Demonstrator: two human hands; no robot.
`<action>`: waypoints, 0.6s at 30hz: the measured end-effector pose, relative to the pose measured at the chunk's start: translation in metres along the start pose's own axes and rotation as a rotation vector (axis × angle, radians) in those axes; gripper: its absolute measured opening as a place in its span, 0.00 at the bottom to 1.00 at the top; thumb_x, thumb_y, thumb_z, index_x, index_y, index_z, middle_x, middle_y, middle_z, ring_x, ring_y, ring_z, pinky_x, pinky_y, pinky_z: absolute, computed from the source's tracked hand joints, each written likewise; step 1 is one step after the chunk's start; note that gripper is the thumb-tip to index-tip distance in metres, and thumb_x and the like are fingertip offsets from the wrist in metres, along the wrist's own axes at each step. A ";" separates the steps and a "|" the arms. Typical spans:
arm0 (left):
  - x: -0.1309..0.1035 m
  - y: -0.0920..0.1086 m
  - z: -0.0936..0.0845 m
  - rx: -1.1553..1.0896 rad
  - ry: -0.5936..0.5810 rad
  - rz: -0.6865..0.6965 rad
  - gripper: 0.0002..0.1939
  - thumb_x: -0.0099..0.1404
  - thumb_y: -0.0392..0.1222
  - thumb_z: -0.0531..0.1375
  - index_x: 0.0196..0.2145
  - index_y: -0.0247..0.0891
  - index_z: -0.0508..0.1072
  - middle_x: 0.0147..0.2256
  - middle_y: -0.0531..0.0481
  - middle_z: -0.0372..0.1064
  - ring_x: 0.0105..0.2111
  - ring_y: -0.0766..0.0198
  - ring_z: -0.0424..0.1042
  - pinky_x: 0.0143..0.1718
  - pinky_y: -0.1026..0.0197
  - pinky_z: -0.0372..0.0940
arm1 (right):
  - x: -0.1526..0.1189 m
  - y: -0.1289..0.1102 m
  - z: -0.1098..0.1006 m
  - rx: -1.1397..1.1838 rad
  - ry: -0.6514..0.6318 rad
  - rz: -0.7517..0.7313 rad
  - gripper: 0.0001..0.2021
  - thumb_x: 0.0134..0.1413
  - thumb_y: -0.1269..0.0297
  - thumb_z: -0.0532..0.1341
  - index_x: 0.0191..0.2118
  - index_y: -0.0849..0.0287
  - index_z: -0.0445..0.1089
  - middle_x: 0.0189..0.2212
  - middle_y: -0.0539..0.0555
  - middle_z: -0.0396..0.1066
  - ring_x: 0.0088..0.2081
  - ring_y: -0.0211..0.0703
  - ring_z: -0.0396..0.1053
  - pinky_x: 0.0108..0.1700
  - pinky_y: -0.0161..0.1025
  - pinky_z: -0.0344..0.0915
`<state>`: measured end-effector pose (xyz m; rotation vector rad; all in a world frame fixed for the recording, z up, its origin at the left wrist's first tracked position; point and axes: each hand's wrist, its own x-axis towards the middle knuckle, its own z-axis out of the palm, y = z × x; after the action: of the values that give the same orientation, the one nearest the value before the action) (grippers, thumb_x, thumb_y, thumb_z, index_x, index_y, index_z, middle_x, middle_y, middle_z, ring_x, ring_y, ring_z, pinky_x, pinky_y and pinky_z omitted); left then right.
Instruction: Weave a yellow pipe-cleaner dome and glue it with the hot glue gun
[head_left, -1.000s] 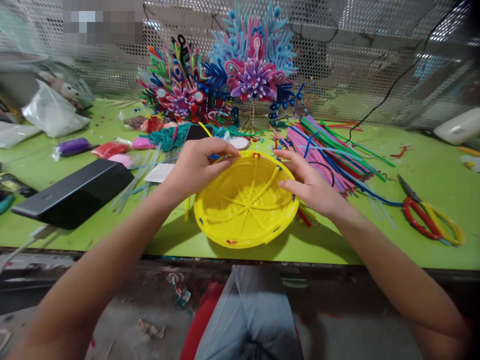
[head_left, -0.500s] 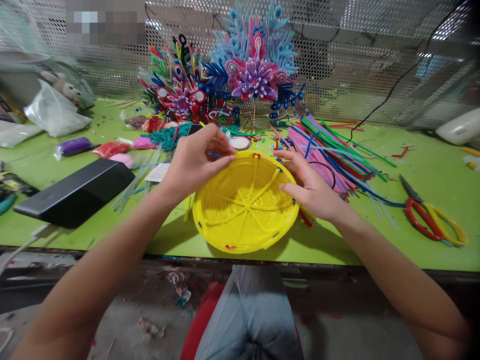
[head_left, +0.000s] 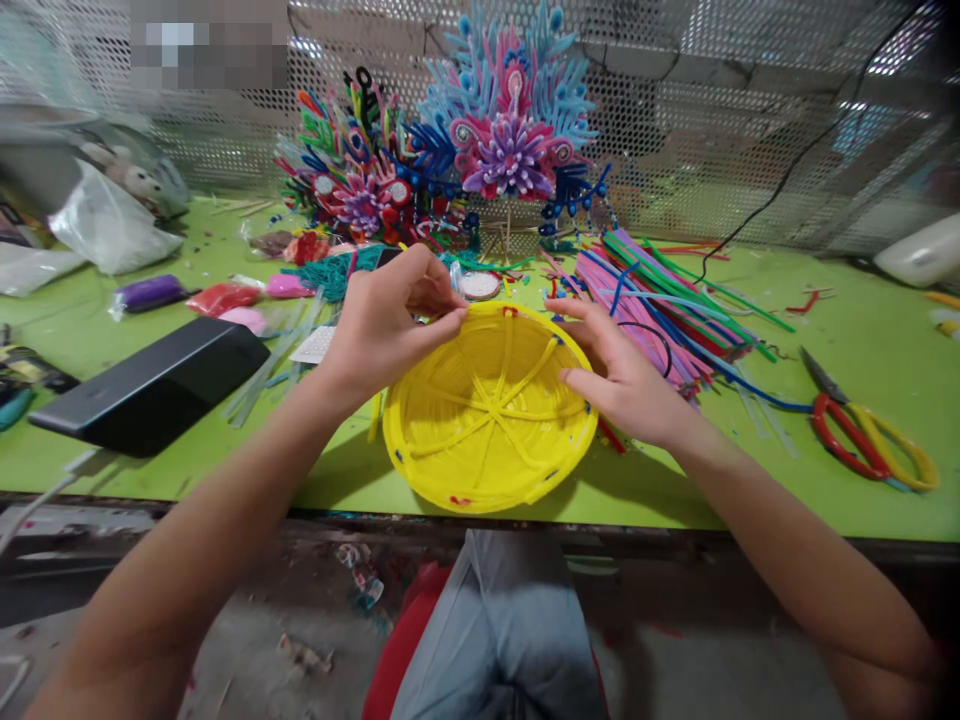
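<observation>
A round yellow bowl (head_left: pixel 491 410), with raised strips radiating like spokes across its inside and small red and blue bits on its rim, is tilted toward me above the front of the table. At its upper left rim, my left hand (head_left: pixel 401 315) is closed in a pinch, thumb against forefinger. My right hand (head_left: pixel 619 375) grips the right rim, its thumb on the inner side and its fingers reaching behind the wall. Parts of those right fingers are hidden by the bowl.
Scissors (head_left: pixel 862 430) lie at the right. Behind my right hand is a bundle of pipe cleaners (head_left: pixel 660 310). A black power bank (head_left: pixel 154 385) sits left, near packets of coloured clay (head_left: pixel 225 298). Colourful pipe-cleaner headdresses (head_left: pixel 514 150) stand at the back.
The bowl has shifted very slightly left, its near edge a little lower. My left fingertips have moved slightly left along the rim; the right hand keeps its hold.
</observation>
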<state>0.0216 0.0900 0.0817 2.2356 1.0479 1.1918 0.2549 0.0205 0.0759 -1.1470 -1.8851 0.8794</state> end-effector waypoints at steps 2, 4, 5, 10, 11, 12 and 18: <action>0.000 0.000 0.001 0.012 0.007 -0.007 0.14 0.60 0.47 0.62 0.43 0.40 0.70 0.33 0.48 0.77 0.36 0.60 0.78 0.38 0.60 0.74 | 0.000 0.000 0.000 -0.005 0.004 -0.012 0.30 0.48 0.71 0.54 0.60 0.52 0.55 0.57 0.57 0.68 0.58 0.47 0.67 0.60 0.52 0.64; -0.001 0.001 0.000 0.023 0.008 -0.011 0.15 0.60 0.48 0.62 0.43 0.40 0.70 0.34 0.48 0.77 0.36 0.60 0.78 0.38 0.59 0.74 | 0.001 0.000 0.001 -0.006 0.010 -0.026 0.30 0.48 0.71 0.54 0.59 0.52 0.55 0.58 0.58 0.67 0.60 0.47 0.65 0.61 0.53 0.62; -0.001 0.001 -0.001 0.026 0.005 -0.015 0.15 0.60 0.49 0.62 0.43 0.41 0.70 0.34 0.48 0.77 0.36 0.60 0.78 0.37 0.59 0.73 | 0.001 0.000 0.001 -0.006 0.011 -0.029 0.30 0.48 0.71 0.54 0.59 0.52 0.55 0.58 0.58 0.66 0.61 0.47 0.64 0.62 0.53 0.62; -0.002 0.001 -0.008 -0.014 -0.050 -0.042 0.18 0.59 0.52 0.62 0.45 0.44 0.69 0.38 0.49 0.78 0.39 0.59 0.79 0.38 0.61 0.73 | -0.001 0.000 0.002 -0.012 0.031 -0.013 0.30 0.48 0.72 0.55 0.60 0.52 0.55 0.61 0.58 0.64 0.63 0.48 0.62 0.63 0.54 0.60; -0.002 0.002 -0.009 -0.026 -0.055 -0.036 0.19 0.59 0.53 0.63 0.45 0.44 0.69 0.39 0.49 0.78 0.41 0.59 0.78 0.39 0.61 0.73 | -0.001 0.000 0.002 -0.011 0.034 -0.012 0.30 0.49 0.72 0.55 0.60 0.53 0.55 0.61 0.58 0.64 0.63 0.48 0.62 0.64 0.54 0.59; -0.001 0.002 -0.009 -0.035 -0.056 -0.027 0.18 0.59 0.53 0.63 0.45 0.44 0.68 0.40 0.49 0.78 0.41 0.59 0.78 0.39 0.61 0.73 | -0.001 -0.001 0.003 -0.007 0.034 -0.012 0.30 0.49 0.72 0.55 0.60 0.53 0.55 0.61 0.59 0.63 0.63 0.48 0.61 0.64 0.54 0.59; 0.001 0.008 -0.005 -0.005 -0.047 0.035 0.13 0.58 0.50 0.64 0.37 0.41 0.69 0.37 0.51 0.76 0.38 0.63 0.77 0.38 0.61 0.72 | -0.002 -0.005 0.006 -0.012 0.040 -0.022 0.29 0.50 0.71 0.55 0.60 0.52 0.55 0.61 0.58 0.64 0.64 0.48 0.60 0.65 0.55 0.58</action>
<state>0.0219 0.0856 0.0905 2.2759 0.9907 1.1492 0.2488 0.0158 0.0767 -1.1406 -1.8697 0.8279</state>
